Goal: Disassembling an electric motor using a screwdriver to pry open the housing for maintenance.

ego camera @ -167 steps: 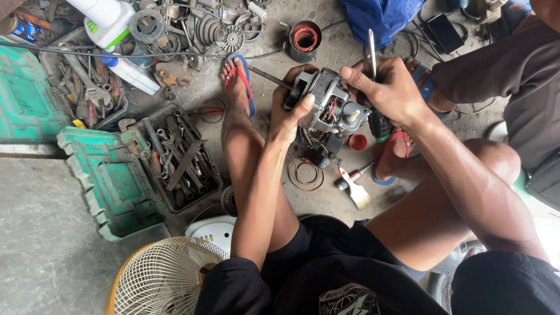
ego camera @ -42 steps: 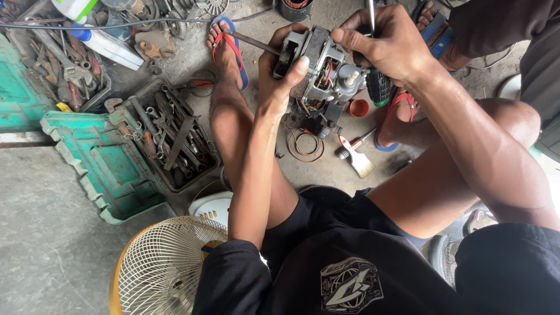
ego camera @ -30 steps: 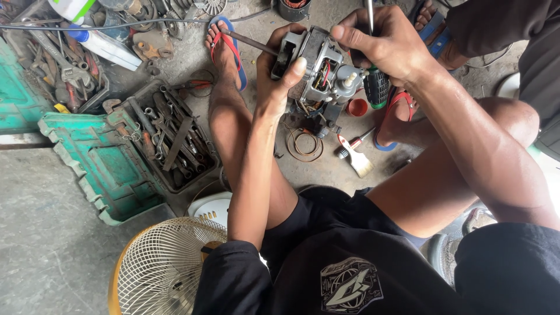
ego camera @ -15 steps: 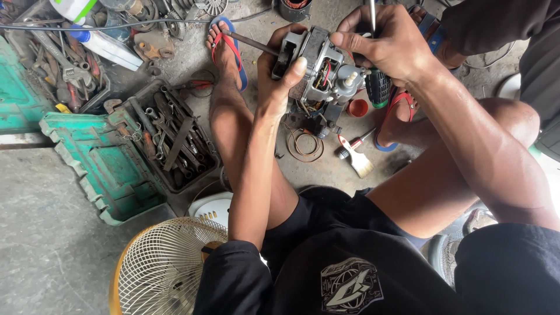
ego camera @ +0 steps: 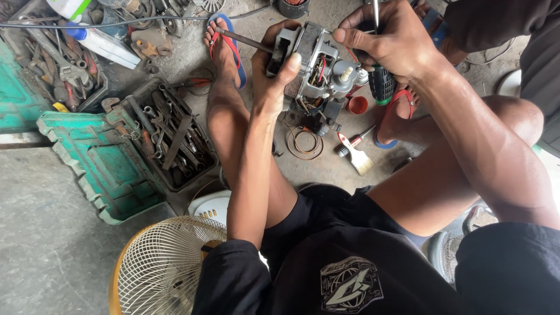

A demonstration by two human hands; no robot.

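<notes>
**Gripping a fan motor, working a screwdriver into its top**

Sitting on a concrete floor [ego camera: 52, 245], knees spread, bare feet in blue-and-red flip-flops [ego camera: 228, 44]. Holding a small grey electric motor [ego camera: 315, 67] up between the knees, above the floor, with its shaft [ego camera: 242, 39] sticking out to the left. Clamping the left hand [ego camera: 274, 79] around the motor's left side, thumb pressing against the housing, fingers wrapped behind it. Closing the right hand [ego camera: 396, 41] around a screwdriver, its metal shank [ego camera: 376, 11] rising above the fingers and its dark, ribbed handle [ego camera: 382, 84] showing below the palm; tip hidden behind the hand. Resting just beside the motor's right end.

Lying on the floor beneath the motor: a loop of thin wire [ego camera: 303, 143], a small orange cap [ego camera: 357, 105] and a paintbrush [ego camera: 356, 154]. Standing open to the left, a green toolbox [ego camera: 99, 169] with a tray of wrenches [ego camera: 169, 137]. Leaning near the left knee, a yellow-rimmed fan guard [ego camera: 160, 268].
</notes>
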